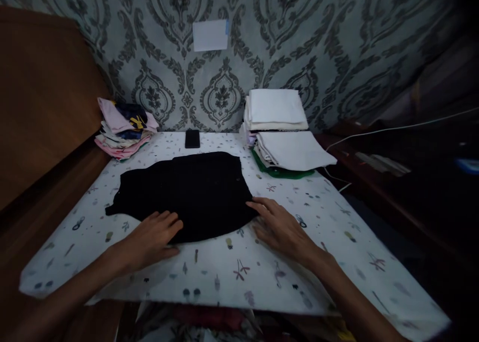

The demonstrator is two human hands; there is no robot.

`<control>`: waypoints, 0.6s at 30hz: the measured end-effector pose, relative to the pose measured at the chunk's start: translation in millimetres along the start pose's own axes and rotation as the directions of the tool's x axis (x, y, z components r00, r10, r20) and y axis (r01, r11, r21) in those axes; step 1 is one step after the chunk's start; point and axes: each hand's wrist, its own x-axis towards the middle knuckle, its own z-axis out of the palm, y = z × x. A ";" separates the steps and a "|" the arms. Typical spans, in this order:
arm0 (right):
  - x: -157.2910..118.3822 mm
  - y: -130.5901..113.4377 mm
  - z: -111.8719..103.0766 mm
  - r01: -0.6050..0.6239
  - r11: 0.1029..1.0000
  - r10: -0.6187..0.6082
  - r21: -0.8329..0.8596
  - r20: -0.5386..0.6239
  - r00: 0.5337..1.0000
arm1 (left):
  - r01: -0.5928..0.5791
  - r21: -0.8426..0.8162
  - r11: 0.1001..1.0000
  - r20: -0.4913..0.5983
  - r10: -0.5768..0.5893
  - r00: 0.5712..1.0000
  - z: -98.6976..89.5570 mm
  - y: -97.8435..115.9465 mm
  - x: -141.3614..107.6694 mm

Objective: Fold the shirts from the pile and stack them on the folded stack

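A black garment [183,192] lies spread flat on the patterned white cloth of the table [209,277]. On its near edge, left of the middle, rests my left hand [153,237], fingers apart and touching the fabric. My right hand [279,229] is at the garment's right corner, with its upper fingertips on the black edge and its fingers spread; the lower fingers look slightly blurred. Neither hand grips the cloth.
Folded clothes [125,130] are stacked at the back left. A black phone [192,139] lies near the wall. White folded cloths [292,150] form piles at the back right, over a green item [280,171]. A thin cable [396,127] runs off right.
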 end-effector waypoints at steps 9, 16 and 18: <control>-3.4 22.7 23.7 -0.087 0.958 0.104 0.272 -0.050 0.993 | 0.027 -0.162 0.986 -0.078 -0.040 0.996 18.6 -32.3 -14.3; 16.3 18.6 13.6 -0.211 0.887 0.136 0.411 0.206 0.969 | 0.143 -0.627 0.766 0.011 -0.175 0.984 -5.6 -71.6 21.0; 17.8 22.0 17.2 -0.179 0.922 0.128 0.344 0.165 0.978 | 0.149 -0.699 0.699 0.023 -0.187 0.982 -2.8 -77.0 27.6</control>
